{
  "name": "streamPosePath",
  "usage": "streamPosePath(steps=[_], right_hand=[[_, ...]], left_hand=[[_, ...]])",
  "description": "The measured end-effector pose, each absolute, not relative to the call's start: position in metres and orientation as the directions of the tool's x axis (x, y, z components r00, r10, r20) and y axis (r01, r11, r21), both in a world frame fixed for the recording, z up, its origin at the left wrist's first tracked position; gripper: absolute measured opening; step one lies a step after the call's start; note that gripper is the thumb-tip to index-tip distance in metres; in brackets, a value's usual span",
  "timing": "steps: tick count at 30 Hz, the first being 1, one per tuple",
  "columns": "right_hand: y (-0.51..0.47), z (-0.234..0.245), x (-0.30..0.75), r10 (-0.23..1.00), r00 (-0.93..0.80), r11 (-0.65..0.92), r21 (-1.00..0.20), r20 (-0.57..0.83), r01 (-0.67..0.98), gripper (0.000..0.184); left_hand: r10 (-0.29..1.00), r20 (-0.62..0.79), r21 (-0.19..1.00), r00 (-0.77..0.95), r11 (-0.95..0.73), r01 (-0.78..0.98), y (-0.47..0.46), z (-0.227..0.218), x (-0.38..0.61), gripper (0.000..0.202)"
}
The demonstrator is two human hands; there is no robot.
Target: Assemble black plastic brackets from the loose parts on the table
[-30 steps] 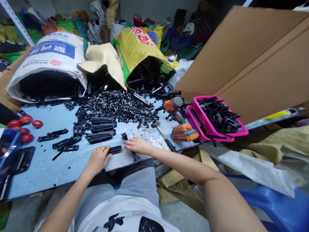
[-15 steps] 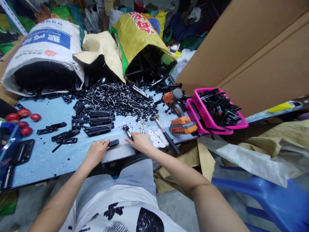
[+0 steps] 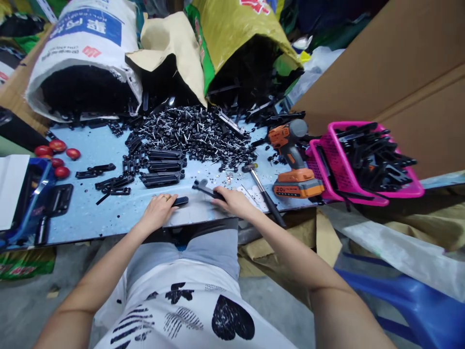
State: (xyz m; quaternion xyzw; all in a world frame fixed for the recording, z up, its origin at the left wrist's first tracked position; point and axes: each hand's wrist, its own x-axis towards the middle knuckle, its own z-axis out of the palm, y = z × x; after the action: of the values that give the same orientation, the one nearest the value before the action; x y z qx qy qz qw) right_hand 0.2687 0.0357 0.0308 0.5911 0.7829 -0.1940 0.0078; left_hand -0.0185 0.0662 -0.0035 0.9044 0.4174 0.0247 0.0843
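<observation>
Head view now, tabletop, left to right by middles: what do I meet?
Red fruit → left hand → black part at its fingers → second black part → right hand → hammer → drill → pink baskets.

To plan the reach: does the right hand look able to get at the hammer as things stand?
Probably yes: the hammer lies just right of the right hand, nothing on top of it. That hand holds a black part, though, and would likely need to release it first.
</observation>
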Motion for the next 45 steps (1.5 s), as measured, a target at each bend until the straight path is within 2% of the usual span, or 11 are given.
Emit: streamPosePath(steps=[2,4,12,18,25,29,32,35,38,41,45], right_hand=[[0.033,0.028,0.266,0.831,-0.514,0.443,-0.305,-0.215,0.843,0.033],[0.032,0.023,0.257,0.769,-0.597,0.54,-0.268,-0.229,0.798,0.034],[0.026,0.023,0.226,0.842,-0.512,0.502,-0.104,-0.168,0.859,0.042],[0.02,0.042,0.218,0.851,-0.512,0.509,-0.061,-0.112,0.859,0.038],[0.029,0.043,0.215,0.856,-0.508,0.504,-0.058,-0.097,0.861,0.04],[0.025,0.02,0.227,0.881,-0.468,0.461,-0.088,-0.074,0.883,0.043],[0.019,-0.002,0.245,0.899,-0.438,0.434,-0.126,-0.012,0.892,0.044],[0.011,-0.016,0.26,0.905,-0.422,0.426,-0.172,0.057,0.888,0.04],[0.007,-0.016,0.268,0.902,-0.424,0.431,-0.209,0.077,0.878,0.039],[0.02,-0.01,0.279,0.925,-0.359,0.378,-0.192,0.127,0.906,0.039],[0.069,-0.004,0.3,0.965,-0.183,0.204,-0.105,0.186,0.973,0.034]], left_hand=[[0.741,-0.036,0.245,0.67,-0.643,0.725,0.069,-0.002,-0.01,0.038],[0.724,-0.06,0.296,0.687,-0.644,0.705,0.071,0.002,-0.001,0.04],[0.739,-0.064,0.332,0.671,-0.618,0.712,0.068,0.009,0.007,0.072],[0.747,0.06,0.387,0.662,-0.629,0.675,0.063,-0.002,-0.005,0.049],[0.784,0.085,0.405,0.615,-0.591,0.697,0.065,-0.003,-0.003,0.044],[0.725,0.01,0.367,0.689,-0.644,0.672,0.063,0.001,0.008,0.046],[0.67,0.071,0.304,0.739,-0.72,0.624,0.081,0.011,0.033,0.046],[0.725,0.131,0.203,0.676,-0.687,0.698,0.128,0.019,0.069,0.028],[0.781,0.031,0.087,0.624,-0.624,0.777,0.183,0.019,0.103,0.021],[0.814,-0.062,0.054,0.578,-0.575,0.816,0.213,0.014,0.124,0.02],[0.815,0.002,0.049,0.579,-0.579,0.814,0.207,0.016,0.124,0.025]])
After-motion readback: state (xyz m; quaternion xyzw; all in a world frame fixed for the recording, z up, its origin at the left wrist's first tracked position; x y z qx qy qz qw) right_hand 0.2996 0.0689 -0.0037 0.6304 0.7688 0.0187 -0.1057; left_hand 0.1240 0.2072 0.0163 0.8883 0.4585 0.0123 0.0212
